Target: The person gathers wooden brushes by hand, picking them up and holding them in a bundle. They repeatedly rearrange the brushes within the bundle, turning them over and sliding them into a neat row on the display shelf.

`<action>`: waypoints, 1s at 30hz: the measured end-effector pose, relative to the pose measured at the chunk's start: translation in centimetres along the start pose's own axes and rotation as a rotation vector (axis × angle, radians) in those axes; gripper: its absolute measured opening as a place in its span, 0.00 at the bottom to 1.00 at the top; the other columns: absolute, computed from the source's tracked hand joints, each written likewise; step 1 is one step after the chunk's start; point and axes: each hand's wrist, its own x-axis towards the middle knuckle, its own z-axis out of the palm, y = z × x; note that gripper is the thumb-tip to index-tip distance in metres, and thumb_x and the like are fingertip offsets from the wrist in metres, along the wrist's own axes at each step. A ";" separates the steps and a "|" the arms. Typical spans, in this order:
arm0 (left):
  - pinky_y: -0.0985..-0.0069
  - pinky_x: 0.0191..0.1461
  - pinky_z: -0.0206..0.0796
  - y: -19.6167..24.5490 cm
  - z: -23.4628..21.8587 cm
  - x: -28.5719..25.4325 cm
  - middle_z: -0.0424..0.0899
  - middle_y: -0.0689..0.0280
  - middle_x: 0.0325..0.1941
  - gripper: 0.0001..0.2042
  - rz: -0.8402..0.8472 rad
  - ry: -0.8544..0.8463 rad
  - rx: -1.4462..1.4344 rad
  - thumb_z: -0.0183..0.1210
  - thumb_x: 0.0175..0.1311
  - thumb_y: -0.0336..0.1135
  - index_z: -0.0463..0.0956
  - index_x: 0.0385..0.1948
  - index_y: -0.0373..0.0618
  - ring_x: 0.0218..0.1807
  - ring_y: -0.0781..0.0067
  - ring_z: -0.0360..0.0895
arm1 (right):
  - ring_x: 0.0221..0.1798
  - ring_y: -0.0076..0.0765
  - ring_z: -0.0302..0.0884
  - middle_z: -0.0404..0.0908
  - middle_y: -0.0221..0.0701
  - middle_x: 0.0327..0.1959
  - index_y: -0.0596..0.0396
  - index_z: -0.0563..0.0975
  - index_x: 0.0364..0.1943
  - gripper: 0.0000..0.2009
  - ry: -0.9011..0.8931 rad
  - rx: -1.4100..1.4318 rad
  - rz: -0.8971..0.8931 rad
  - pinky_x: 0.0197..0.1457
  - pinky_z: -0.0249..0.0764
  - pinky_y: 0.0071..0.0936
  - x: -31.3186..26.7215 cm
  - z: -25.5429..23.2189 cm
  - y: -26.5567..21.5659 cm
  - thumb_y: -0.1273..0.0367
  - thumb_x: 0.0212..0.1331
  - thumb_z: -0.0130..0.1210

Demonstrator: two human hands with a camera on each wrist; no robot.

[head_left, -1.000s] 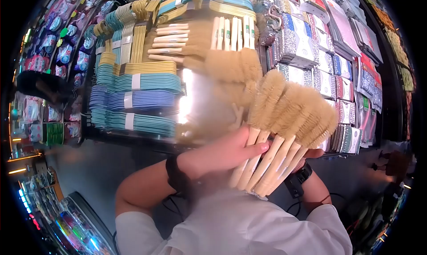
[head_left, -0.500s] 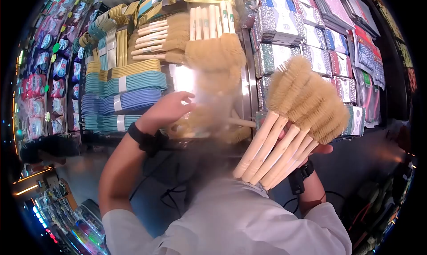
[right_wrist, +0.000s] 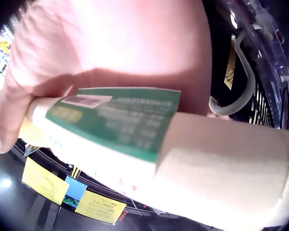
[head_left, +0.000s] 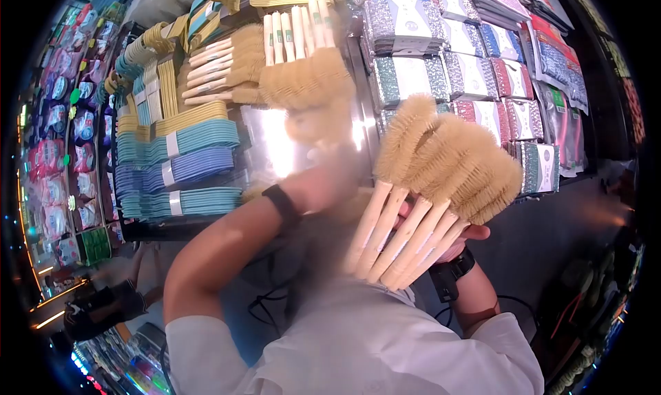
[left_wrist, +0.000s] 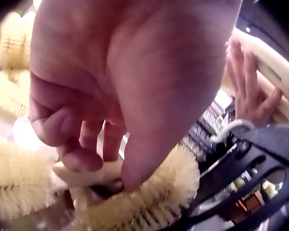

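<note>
My right hand (head_left: 474,238) holds a fanned bundle of bristle brushes (head_left: 447,164), tan heads up and pale wooden handles pointing down toward my chest. In the right wrist view, a handle with a green label (right_wrist: 120,118) lies across the palm. My left hand (head_left: 322,186), blurred in the head view, reaches down at the front of the display. The left wrist view shows its thumb and fingers curled at a wooden brush handle (left_wrist: 84,177), pinching it. A curved bristle head (left_wrist: 149,195) lies just below the thumb.
Behind my hands, more brushes (head_left: 303,78) lie on the display. Stacked blue and yellow hangers (head_left: 182,164) stand left; packaged glittery cloths (head_left: 475,75) fill the right side. A metal divider (head_left: 365,112) runs between. Hanging packages (head_left: 51,154) line the far left.
My left hand left the bundle, swung out left over the display, then came back right and down to the loose brushes. The right hand keeps the bundle; the head view has shifted.
</note>
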 end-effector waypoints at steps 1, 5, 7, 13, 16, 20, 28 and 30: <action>0.61 0.48 0.69 0.3 -0.2 0.0 0.81 0.52 0.40 0.14 -0.020 0.008 -0.060 0.54 0.54 0.33 0.76 0.43 0.43 0.43 0.49 0.77 | 0.73 0.46 0.52 0.54 0.44 0.71 0.56 0.53 0.70 0.60 -0.001 0.005 0.001 0.75 0.49 0.48 0.1 0.0 0.1 0.43 0.31 0.71; 0.60 0.45 0.69 2.0 -3.1 -2.9 0.80 0.52 0.38 0.13 -0.029 0.121 -0.292 0.53 0.55 0.32 0.75 0.43 0.43 0.41 0.47 0.77 | 0.73 0.46 0.52 0.54 0.44 0.71 0.56 0.53 0.70 0.60 -0.017 0.016 0.014 0.75 0.49 0.48 1.0 0.5 0.5 0.42 0.31 0.71; 0.62 0.44 0.69 0.3 -2.5 -4.6 0.80 0.50 0.36 0.13 -0.080 0.208 -0.147 0.52 0.56 0.30 0.74 0.43 0.42 0.40 0.46 0.77 | 0.73 0.46 0.53 0.55 0.44 0.71 0.56 0.53 0.70 0.60 -0.032 0.014 0.027 0.75 0.49 0.48 1.6 0.9 0.7 0.42 0.31 0.71; 0.72 0.50 0.68 -3.5 -2.0 -11.5 0.77 0.53 0.42 0.12 -0.144 0.799 -0.358 0.53 0.57 0.23 0.71 0.44 0.40 0.45 0.58 0.76 | 0.72 0.46 0.53 0.55 0.44 0.71 0.56 0.53 0.70 0.60 -0.095 0.031 0.095 0.75 0.49 0.48 4.3 2.1 1.5 0.42 0.31 0.71; 0.73 0.61 0.60 -2.7 -2.3 -15.2 0.67 0.63 0.58 0.20 0.097 0.802 -0.601 0.63 0.54 0.28 0.70 0.49 0.45 0.60 0.71 0.67 | 0.72 0.46 0.53 0.55 0.44 0.71 0.56 0.53 0.69 0.60 -0.124 0.044 0.140 0.75 0.49 0.48 6.0 2.8 2.3 0.41 0.31 0.71; 0.64 0.70 0.48 1.2 -2.2 -17.5 0.57 0.57 0.65 0.42 0.243 0.688 -0.706 0.75 0.40 0.55 0.64 0.57 0.47 0.67 0.62 0.59 | 0.72 0.46 0.53 0.55 0.44 0.71 0.56 0.53 0.69 0.60 -0.156 0.051 0.192 0.75 0.49 0.47 7.4 3.5 3.5 0.41 0.31 0.70; 0.64 0.72 0.41 4.9 -1.4 -18.4 0.53 0.56 0.67 0.45 0.454 0.518 -0.967 0.71 0.38 0.63 0.63 0.56 0.44 0.71 0.61 0.50 | 0.72 0.46 0.53 0.56 0.44 0.71 0.56 0.53 0.69 0.60 -0.178 0.058 0.246 0.75 0.49 0.47 8.9 4.5 5.0 0.41 0.31 0.70; 0.67 0.70 0.45 5.7 -0.8 -17.3 0.58 0.57 0.61 0.28 0.397 0.642 -1.049 0.66 0.50 0.47 0.65 0.48 0.44 0.67 0.64 0.55 | 0.72 0.46 0.53 0.56 0.44 0.71 0.56 0.53 0.69 0.60 -0.178 0.057 0.247 0.75 0.49 0.47 8.9 4.6 5.1 0.40 0.31 0.70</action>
